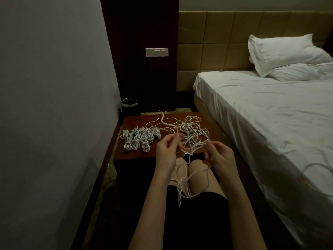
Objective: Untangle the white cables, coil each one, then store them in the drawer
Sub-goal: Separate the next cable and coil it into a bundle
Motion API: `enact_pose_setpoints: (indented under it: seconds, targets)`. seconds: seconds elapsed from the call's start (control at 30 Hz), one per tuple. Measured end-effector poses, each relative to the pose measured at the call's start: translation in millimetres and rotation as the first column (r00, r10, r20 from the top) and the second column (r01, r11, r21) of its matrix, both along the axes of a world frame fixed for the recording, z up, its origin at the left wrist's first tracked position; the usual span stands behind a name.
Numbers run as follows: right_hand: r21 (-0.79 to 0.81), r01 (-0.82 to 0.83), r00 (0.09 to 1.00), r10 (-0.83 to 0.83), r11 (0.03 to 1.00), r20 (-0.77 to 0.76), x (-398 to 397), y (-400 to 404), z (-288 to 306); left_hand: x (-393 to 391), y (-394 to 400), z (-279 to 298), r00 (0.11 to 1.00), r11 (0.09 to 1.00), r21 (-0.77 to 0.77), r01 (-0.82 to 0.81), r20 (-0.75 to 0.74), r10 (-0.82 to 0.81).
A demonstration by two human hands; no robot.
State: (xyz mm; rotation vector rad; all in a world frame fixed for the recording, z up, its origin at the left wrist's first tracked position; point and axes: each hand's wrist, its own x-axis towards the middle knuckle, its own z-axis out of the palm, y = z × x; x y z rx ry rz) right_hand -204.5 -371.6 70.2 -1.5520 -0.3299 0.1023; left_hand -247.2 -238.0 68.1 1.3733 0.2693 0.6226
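A tangle of white cables (193, 133) lies on the right half of a dark wooden nightstand (137, 120). Several coiled white cables (138, 139) sit in rows on its left half. My left hand (166, 150) pinches a strand that rises from the tangle, at the nightstand's front edge. My right hand (219, 156) grips another strand just to the right of it. Loose cable (187, 183) hangs from both hands down over my knees. No drawer shows in this view.
A bed with white sheets (270, 114) and a pillow (286, 53) fills the right side. A grey wall (54, 105) stands close on the left. A small dark bin (129, 104) sits behind the nightstand, under a wall switch panel (156, 52).
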Motion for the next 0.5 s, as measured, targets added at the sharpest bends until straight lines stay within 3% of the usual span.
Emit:
enact_pose_setpoints:
  seconds: [0.2, 0.4, 0.5]
  targets:
    - [0.115, 0.127, 0.990, -0.120, 0.985, -0.069, 0.3, -3.7, 1.5, 0.1, 5.9, -14.3, 0.998, 1.000, 0.012, 0.009, -0.068, -0.008]
    - [0.221, 0.067, 0.994, -0.046, 0.973, -0.099, -3.8, -0.9, 9.6, -3.5, 4.3, -26.5, 0.904, 0.969, 0.044, 0.245, -0.372, -0.211]
    - [0.312, 0.043, 0.995, -0.013, 0.949, -0.096, -4.3, -1.9, 12.8, -4.1, 1.6, -30.4, 0.854, 0.940, 0.085, 0.331, -0.451, -0.261]
